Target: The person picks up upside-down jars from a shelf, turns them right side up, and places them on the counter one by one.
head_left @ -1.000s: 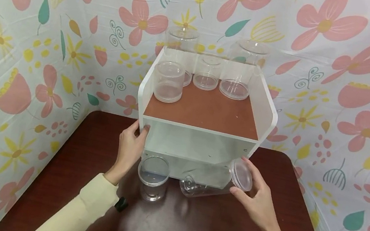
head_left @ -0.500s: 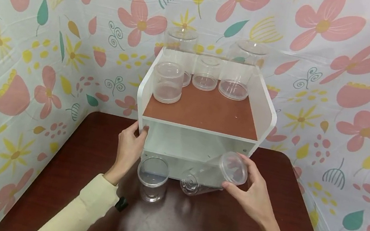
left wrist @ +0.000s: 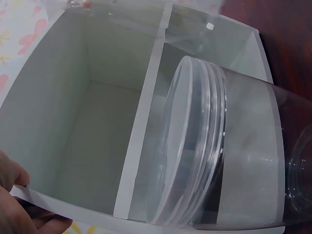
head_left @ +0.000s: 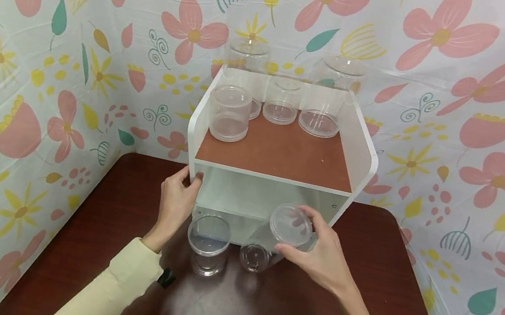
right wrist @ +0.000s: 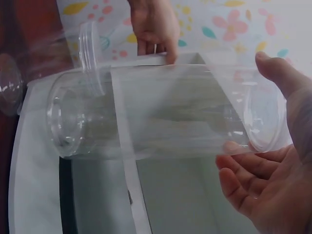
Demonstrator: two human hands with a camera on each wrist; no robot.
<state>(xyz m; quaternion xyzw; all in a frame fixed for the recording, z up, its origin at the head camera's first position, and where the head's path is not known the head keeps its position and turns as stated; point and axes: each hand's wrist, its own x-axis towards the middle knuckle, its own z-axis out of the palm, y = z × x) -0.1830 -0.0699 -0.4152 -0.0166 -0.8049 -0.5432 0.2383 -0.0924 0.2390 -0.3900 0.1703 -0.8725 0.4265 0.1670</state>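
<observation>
A white shelf unit (head_left: 282, 151) with a brown top board stands on the dark table (head_left: 260, 309). My left hand (head_left: 188, 183) grips its front left edge, thumb on the front. My right hand (head_left: 296, 228) holds a tall clear jar (head_left: 269, 243) by its lidded end, tilted, with its base low by the table in front of the lower shelf opening. In the right wrist view the tall clear jar (right wrist: 165, 112) lies across the opening, with my right hand's fingers (right wrist: 243, 180) curled under the lid end. A short lidded clear jar (head_left: 208, 243) stands on the table between my hands.
Several clear jars (head_left: 229, 114) stand on the brown top board, the larger ones at the back. The lower compartments (left wrist: 83, 122) of the shelf look bare inside. Flowered cloth walls (head_left: 28, 67) close in the table on three sides.
My right hand has swung the tall jar's lidded end leftwards and towards me, so the jar stands steeper. The left hand has stayed on the shelf edge.
</observation>
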